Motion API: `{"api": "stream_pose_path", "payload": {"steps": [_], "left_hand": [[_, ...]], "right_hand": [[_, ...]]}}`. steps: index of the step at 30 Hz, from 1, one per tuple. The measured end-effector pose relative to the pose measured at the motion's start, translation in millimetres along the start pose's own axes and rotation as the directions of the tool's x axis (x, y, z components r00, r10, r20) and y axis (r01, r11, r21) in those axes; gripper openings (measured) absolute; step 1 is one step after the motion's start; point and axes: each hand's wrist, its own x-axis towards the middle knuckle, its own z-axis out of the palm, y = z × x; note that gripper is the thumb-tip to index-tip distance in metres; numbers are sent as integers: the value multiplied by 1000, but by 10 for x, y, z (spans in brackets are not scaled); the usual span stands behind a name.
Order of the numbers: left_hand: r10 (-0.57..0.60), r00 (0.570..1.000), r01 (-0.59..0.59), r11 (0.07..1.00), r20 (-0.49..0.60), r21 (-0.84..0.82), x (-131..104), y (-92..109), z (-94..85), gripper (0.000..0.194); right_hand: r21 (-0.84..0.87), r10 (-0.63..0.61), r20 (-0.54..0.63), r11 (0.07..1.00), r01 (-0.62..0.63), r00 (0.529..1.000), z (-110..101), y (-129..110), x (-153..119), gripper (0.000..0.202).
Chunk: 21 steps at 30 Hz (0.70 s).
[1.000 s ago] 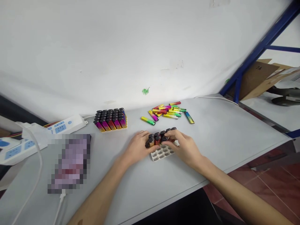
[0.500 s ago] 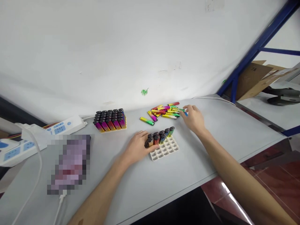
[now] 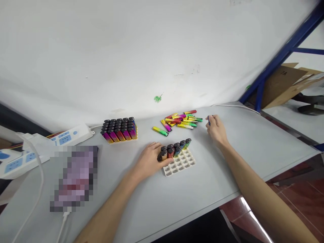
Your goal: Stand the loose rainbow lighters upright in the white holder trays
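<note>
A white tray of holes (image 3: pixel 186 161) lies on the table with several black-topped lighters (image 3: pixel 171 151) upright in its back and left parts. My left hand (image 3: pixel 150 158) is closed round the tray's left end, thumb in front and fingers behind, against the end lighters. To the right of the tray, my right hand (image 3: pixel 216 129) is closed on a blue lighter (image 3: pixel 209 119), mostly hidden by the fingers. Just left of that hand is a loose pile of shiny, colourful metallic lighter sleeves (image 3: pixel 177 120). Nearer the tray, a yellow-green sleeve (image 3: pixel 160 131) lies apart.
A full block of lighters (image 3: pixel 119 131) stands in another tray at the back left. Further left are a white power strip (image 3: pixel 73 135) and a blurred-out phone (image 3: pixel 76 179) with a cable. Behind is a white wall; a blue frame (image 3: pixel 260 91) and cardboard box (image 3: pixel 280 82) stand right.
My right hand has moved right, away from the pile, and its fingers have closed round the blue lighter. My left hand stays at the tray. The view has shifted slightly.
</note>
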Motion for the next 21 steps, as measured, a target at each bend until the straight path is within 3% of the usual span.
{"api": "stream_pose_path", "payload": {"steps": [3, 6, 15, 21], "left_hand": [[-11, 1000, 11, 1000, -7, 0, 0, -10, 9, 34], [-22, 1000, 22, 1000, -6, -13, -2, -16, 13, 35], [-33, 999, 33, 999, -5, 5, -3, -16, 19, 34], [-35, 999, 35, 999, -9, 32, -9, -36, 45, 34]], "right_hand": [[218, 160, -1, 963, -156, 987, 90, -61, -35, 56], [319, 252, 34, 914, -250, 967, 161, -108, -63, 52], [435, 264, 46, 863, -257, 963, 197, -128, -109, 48], [383, 263, 47, 886, -261, 964, 211, -110, -101, 50]]}}
